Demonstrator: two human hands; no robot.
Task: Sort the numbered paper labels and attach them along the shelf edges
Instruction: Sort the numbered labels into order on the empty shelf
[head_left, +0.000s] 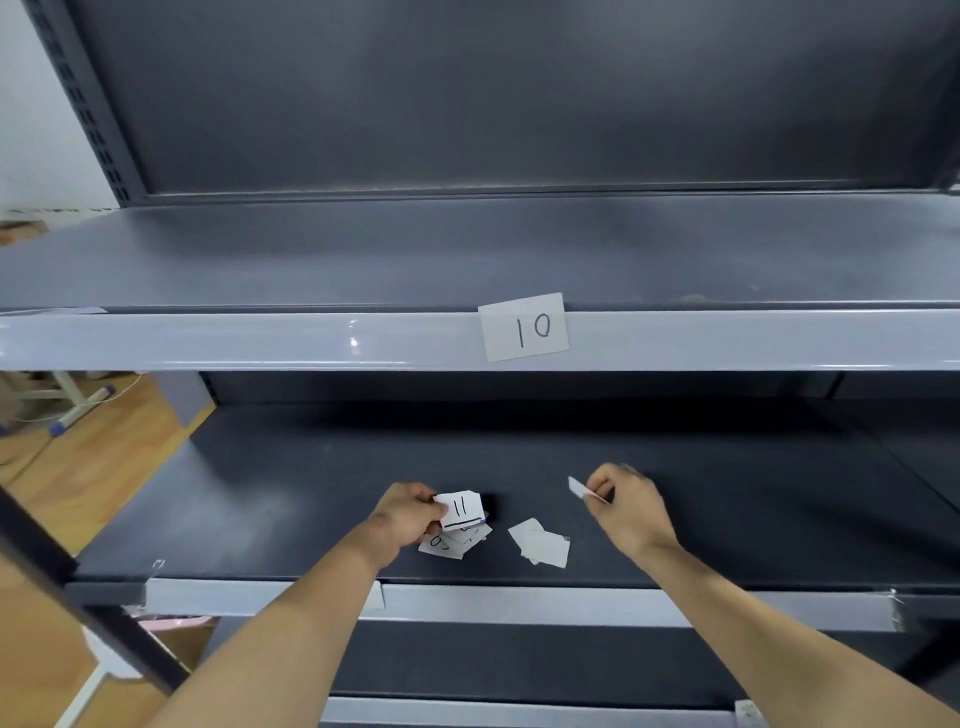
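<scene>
Label 11 (460, 509) pinched by left hand (410, 514); right hand (626, 504) pinching slip (584, 489).

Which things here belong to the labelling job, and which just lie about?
Job: label 10 on upper shelf edge; label 11 in left hand; pile beneath; loose labels; slip in right hand.
Lying about: white frame legs, wooden floor.

I get one head view, looking forward and down, close above the lower shelf (311, 493), upper shelf edge (260, 340) mid-frame.
</scene>
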